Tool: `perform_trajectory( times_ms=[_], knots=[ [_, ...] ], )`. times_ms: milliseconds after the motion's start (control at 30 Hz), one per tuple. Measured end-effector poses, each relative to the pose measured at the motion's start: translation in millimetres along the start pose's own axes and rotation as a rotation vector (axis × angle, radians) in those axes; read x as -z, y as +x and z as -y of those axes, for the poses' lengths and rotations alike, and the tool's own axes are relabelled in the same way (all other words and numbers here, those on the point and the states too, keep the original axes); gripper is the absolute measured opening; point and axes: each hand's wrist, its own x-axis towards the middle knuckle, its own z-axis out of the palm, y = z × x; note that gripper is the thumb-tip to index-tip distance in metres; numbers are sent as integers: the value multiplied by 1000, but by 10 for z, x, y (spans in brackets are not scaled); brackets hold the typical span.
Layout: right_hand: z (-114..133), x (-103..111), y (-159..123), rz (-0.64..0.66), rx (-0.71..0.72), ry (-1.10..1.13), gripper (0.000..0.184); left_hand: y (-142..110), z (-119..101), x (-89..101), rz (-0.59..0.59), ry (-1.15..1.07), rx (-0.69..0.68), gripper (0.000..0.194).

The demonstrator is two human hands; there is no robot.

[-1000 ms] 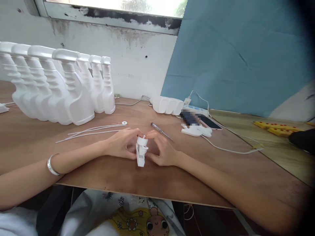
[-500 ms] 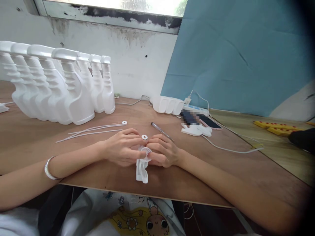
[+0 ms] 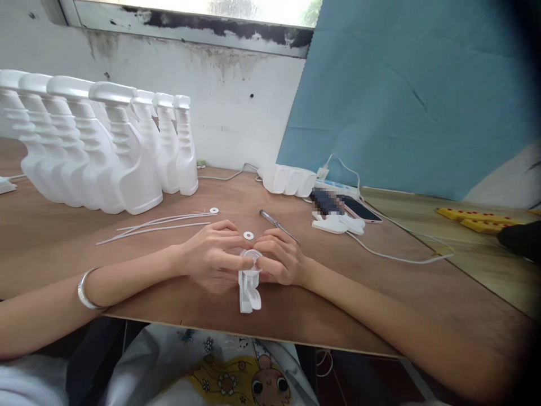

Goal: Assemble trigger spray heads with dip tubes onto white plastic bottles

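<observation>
My left hand [image 3: 213, 254] and my right hand [image 3: 279, 259] meet at the middle of the wooden table [image 3: 177, 299], both with fingers closed round a white spray trigger head [image 3: 249, 285]. Its round collar faces up between my fingertips and its trigger hangs toward the table's front edge. A small white washer [image 3: 248, 235] lies on the table just beyond my fingers. A second washer [image 3: 213, 211] rests by the ends of several thin white dip tubes [image 3: 156, 224]. A small screwdriver [image 3: 276, 224] lies just past my right hand.
A row of several white spray bottles [image 3: 105, 152] stands at the back left. A white power strip [image 3: 287, 180], phones on a white stand [image 3: 338, 211] and a white cable [image 3: 397, 256] lie at the back right. Yellow pieces [image 3: 473, 217] sit far right before a blue sheet [image 3: 406, 96].
The trigger head was turned in my hands from lying tilted to collar-up, trigger downward. A washer hidden a second ago now shows on the table beyond my fingers.
</observation>
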Motion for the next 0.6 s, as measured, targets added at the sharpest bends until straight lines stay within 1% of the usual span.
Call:
perform_trajectory(
  times_ms=[167, 400, 533, 600],
  knots=[
    [12, 3, -11, 8, 9, 19, 11, -15, -8, -6, 20, -25, 44, 11],
    [-1, 20, 31, -21, 50, -78, 13, -27, 24, -2, 30, 106, -6, 10],
    [-12, 18, 29, -19, 10, -77, 14, 4, 34, 16, -32, 74, -51, 15],
    [-11, 15, 25, -1, -29, -73, 13, 22, 26, 23, -58, 86, -34, 19]
  ],
)
